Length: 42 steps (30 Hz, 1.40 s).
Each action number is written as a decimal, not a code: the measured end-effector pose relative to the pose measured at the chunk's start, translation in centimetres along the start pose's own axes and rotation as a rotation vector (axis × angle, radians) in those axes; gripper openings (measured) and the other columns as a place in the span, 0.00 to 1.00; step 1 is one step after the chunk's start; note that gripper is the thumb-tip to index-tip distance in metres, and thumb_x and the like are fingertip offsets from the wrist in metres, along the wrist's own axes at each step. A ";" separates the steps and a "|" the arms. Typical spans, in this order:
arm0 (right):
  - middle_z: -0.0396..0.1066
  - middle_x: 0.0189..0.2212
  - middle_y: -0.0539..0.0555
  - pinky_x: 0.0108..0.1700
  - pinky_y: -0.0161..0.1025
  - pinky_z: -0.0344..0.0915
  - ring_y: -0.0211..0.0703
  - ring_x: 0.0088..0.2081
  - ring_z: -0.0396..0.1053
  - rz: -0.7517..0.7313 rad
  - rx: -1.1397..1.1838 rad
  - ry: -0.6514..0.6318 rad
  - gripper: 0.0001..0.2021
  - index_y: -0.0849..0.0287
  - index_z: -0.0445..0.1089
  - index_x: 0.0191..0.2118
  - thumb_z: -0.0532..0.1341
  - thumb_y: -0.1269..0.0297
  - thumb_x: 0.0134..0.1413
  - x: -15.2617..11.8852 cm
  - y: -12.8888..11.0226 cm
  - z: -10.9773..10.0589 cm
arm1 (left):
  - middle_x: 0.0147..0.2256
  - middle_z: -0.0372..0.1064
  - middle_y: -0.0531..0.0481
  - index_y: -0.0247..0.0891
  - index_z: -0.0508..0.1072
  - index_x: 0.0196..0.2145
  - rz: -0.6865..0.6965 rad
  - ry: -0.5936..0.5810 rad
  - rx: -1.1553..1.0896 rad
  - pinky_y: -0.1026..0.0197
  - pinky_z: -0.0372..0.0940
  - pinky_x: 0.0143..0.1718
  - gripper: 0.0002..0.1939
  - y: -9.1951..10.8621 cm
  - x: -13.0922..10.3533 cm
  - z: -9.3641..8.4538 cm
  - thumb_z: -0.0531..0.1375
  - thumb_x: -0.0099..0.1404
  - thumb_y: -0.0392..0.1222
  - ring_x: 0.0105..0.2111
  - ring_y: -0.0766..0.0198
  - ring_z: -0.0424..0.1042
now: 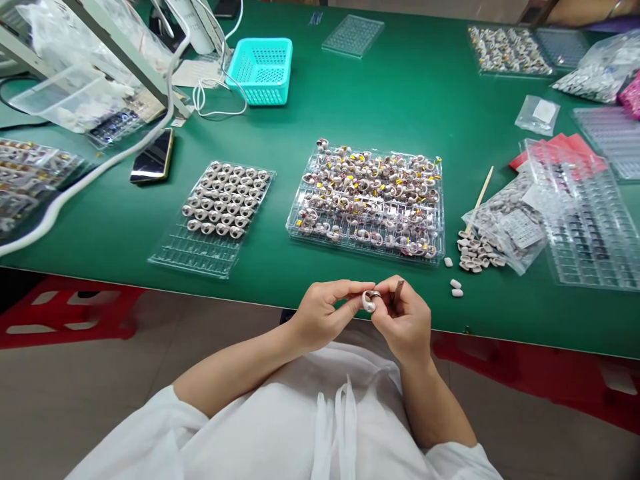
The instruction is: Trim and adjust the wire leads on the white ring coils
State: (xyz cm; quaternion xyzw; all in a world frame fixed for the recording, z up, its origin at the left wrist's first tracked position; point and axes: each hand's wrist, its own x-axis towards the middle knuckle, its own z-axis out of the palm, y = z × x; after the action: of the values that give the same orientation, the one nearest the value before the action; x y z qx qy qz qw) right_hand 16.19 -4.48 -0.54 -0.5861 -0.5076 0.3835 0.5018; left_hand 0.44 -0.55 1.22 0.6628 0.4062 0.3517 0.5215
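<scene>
Between both hands, over the table's front edge, is a small white ring-shaped part. My left hand pinches its left side between thumb and fingers. My right hand is closed at its right side, and a thin brown strip sticks up from those fingers. Just beyond the hands lies a clear tray heaped with similar ring-shaped parts bearing yellow and dark bits. To the left, another clear tray holds rows of ring-shaped parts in its far portion. Small white caps lie right of my hands.
A pile of small oval pieces, a wooden stick and a labelled plastic bag lie at right, near clear trays. A turquoise basket, a phone and a white cable occupy the left. Another person's arm shows far right.
</scene>
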 end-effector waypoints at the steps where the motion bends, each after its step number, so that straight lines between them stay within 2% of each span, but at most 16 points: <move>1: 0.64 0.27 0.47 0.23 0.33 0.57 0.34 0.24 0.60 -0.008 -0.006 0.006 0.04 0.55 0.68 0.32 0.60 0.72 0.53 0.0 -0.1 0.0 | 0.37 0.82 0.44 0.36 0.81 0.45 0.004 0.001 0.011 0.64 0.72 0.36 0.12 0.1 0.0 0.0 0.61 0.66 0.37 0.35 0.60 0.80; 6: 0.63 0.26 0.47 0.23 0.33 0.57 0.33 0.23 0.58 -0.062 -0.063 0.028 0.05 0.55 0.67 0.31 0.60 0.73 0.51 -0.1 -0.4 0.1 | 0.30 0.79 0.46 0.37 0.82 0.45 0.073 0.013 0.063 0.65 0.69 0.30 0.12 0.3 -0.1 -0.2 0.60 0.66 0.37 0.27 0.64 0.75; 22: 0.63 0.26 0.47 0.23 0.34 0.57 0.35 0.24 0.58 -0.092 -0.039 0.044 0.05 0.55 0.67 0.31 0.60 0.73 0.50 0.0 0.5 0.5 | 0.32 0.81 0.45 0.37 0.82 0.43 0.041 -0.002 0.028 0.65 0.69 0.31 0.11 0.0 0.2 -0.1 0.62 0.65 0.37 0.29 0.63 0.76; 32: 0.62 0.27 0.47 0.24 0.34 0.58 0.35 0.25 0.59 -0.120 -0.005 0.047 0.07 0.54 0.66 0.33 0.60 0.74 0.49 -0.3 0.4 0.5 | 0.30 0.80 0.43 0.36 0.83 0.42 0.106 -0.025 0.014 0.64 0.69 0.31 0.11 0.1 0.3 -0.2 0.61 0.64 0.36 0.28 0.63 0.76; 38: 0.63 0.26 0.47 0.23 0.33 0.57 0.34 0.23 0.57 -0.061 -0.020 0.007 0.04 0.55 0.66 0.31 0.60 0.72 0.50 0.5 0.7 0.5 | 0.29 0.80 0.44 0.35 0.83 0.41 0.045 -0.016 0.041 0.65 0.68 0.30 0.11 -0.6 0.5 -0.3 0.62 0.63 0.36 0.27 0.64 0.75; 42: 0.59 0.23 0.45 0.24 0.33 0.55 0.33 0.22 0.55 0.004 -0.072 -0.024 0.03 0.56 0.67 0.29 0.61 0.70 0.51 0.9 0.6 0.3 | 0.37 0.82 0.43 0.36 0.83 0.41 -0.118 -0.023 -0.063 0.61 0.73 0.40 0.11 -0.7 0.7 -0.2 0.64 0.63 0.40 0.37 0.56 0.80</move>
State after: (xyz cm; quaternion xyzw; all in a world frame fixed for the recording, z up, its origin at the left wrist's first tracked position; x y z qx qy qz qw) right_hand 16.22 -3.58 -1.09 -0.6002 -0.5259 0.3732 0.4733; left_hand 0.45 0.20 0.63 0.6251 0.4273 0.3255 0.5664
